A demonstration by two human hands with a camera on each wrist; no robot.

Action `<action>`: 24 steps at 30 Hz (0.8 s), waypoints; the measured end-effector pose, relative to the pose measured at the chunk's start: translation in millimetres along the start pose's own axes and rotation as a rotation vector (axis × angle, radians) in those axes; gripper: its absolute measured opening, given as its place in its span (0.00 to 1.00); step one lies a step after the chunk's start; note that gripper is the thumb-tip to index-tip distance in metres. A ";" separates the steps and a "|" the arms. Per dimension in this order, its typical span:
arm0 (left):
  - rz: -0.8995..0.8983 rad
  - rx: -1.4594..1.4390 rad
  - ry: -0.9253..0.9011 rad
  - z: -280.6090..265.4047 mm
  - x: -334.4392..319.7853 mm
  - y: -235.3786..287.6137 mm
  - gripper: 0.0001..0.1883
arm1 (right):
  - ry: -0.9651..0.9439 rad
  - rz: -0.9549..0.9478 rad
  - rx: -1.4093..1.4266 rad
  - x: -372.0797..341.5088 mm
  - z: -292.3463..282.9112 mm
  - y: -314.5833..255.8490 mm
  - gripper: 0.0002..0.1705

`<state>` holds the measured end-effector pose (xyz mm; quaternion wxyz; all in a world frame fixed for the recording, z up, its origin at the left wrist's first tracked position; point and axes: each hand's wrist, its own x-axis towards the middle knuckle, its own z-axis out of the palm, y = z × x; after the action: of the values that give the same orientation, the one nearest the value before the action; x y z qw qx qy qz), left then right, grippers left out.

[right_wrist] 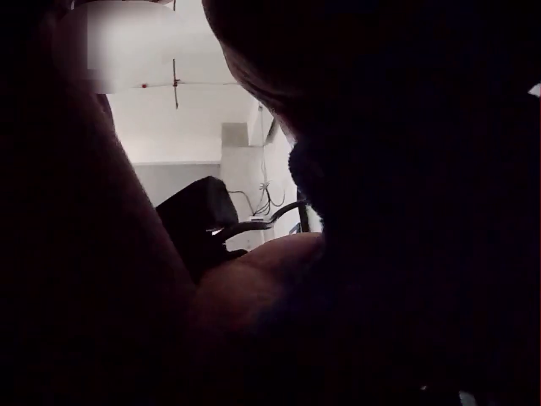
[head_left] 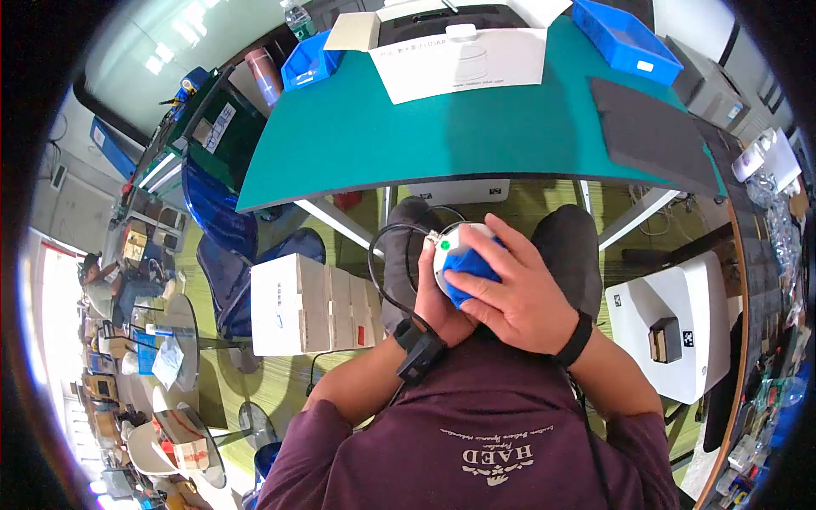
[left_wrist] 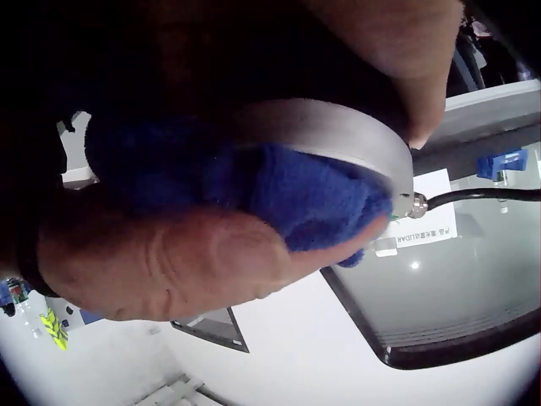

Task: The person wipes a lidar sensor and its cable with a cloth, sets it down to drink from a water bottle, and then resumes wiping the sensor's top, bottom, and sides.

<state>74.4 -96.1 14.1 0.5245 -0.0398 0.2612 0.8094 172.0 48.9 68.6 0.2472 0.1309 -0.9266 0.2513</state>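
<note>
A round silver device (head_left: 441, 270) with a green dot on its face is held above the lap. My left hand (head_left: 437, 308) grips it from the left and below, its thumb at the edge beside the cable connector. With my right hand (head_left: 534, 299) I hold a blue cloth (head_left: 469, 266) against the device, fingers spread across it. In the left wrist view the cloth (left_wrist: 313, 193) lies bunched along the silver rim (left_wrist: 342, 134), and a black cable (left_wrist: 490, 196) leaves the connector. The right wrist view is mostly dark.
Ahead stands a green-topped table (head_left: 408, 140) bearing an open white carton (head_left: 467, 66), blue trays (head_left: 629, 42) and a dark mat (head_left: 642, 132). White boxes (head_left: 289, 304) are stacked left of my legs, near a blue chair (head_left: 219, 212). To the right is a white case (head_left: 705, 319).
</note>
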 end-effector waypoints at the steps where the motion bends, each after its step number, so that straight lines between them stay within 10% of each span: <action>1: -0.031 -0.095 -0.205 -8.2 1.7 1.9 0.45 | -0.014 0.003 -0.053 2.8 1.4 -4.3 0.21; 15: -0.088 0.044 0.046 -4.9 -0.3 3.2 0.45 | 0.168 0.126 -0.032 21.4 11.4 15.5 0.24; 24: 0.009 -0.060 -0.047 -5.2 -3.7 1.8 0.47 | -0.076 0.018 -0.051 3.6 -2.5 -10.9 0.22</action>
<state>73.5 -102.1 11.5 0.5252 -0.0354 0.2246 0.8201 173.9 40.7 76.7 0.2127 0.1259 -0.9426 0.2247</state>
